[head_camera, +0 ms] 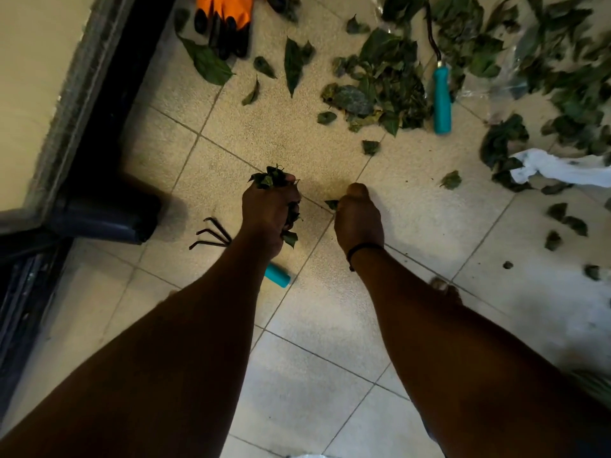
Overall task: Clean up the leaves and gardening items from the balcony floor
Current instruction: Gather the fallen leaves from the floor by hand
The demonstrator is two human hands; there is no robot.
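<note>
Pale speckled floor tiles [330, 325] carry scattered leaves [380, 90] well beyond the fingertips, with a teal-handled tool [442, 100] lying among them, orange gloves [228, 14] farther off to the left and a white cloth [562, 168] to the right. Left hand [269, 214] has its fingers curled tight round a clump of leaves [272, 178] that sticks out past the knuckles; a hand rake [215, 234] lies on the tiles just beside and under this wrist. Right hand [357, 216] pinches a single small leaf [331, 204] at its fingertips, close above the floor.
</note>
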